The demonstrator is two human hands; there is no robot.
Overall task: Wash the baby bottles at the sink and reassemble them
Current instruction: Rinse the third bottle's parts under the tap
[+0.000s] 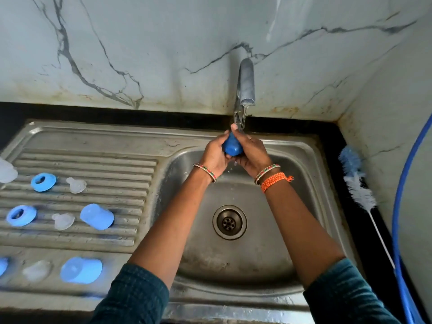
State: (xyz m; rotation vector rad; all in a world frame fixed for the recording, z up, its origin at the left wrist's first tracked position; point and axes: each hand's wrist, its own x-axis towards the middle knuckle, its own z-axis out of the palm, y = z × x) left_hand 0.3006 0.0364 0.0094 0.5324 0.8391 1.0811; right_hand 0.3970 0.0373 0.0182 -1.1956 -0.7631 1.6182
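Both hands wrapped round a blue cap (pixel 232 146), right under the tap (pixel 245 83). Left hand (pixel 214 155) cupping it from the left, fingers curled under and around. Right hand (pixel 251 153) closed over it from the other side, one fingertip poking up towards the spout. Thin stream running, drops falling off the hands into the sink (pixel 301 164) above the drain (pixel 229 222).

Step in hand, by the look of it: rinsing one cap, with reassembly not yet begun. Next move probably calls for a turn of the cap so water reaches the inside, then a firm hold while carrying it, wet plastic being slippery.

Out on the drainboard (pixel 77 160), parts laid in rows: two blue rings (pixel 43 181) (pixel 21 215), clear teats (pixel 76 185) (pixel 63 220) beside them, another blue cap (pixel 97 216) on its side, a third cap (pixel 81 270) nearer, with a blurred clear piece (pixel 37 270) next to it. Clear bottle (pixel 7 171) half out of view at far left. Bottle brush (pixel 357 181) lying along the right counter, untouched, blue hose (pixel 397 206) curving past it.
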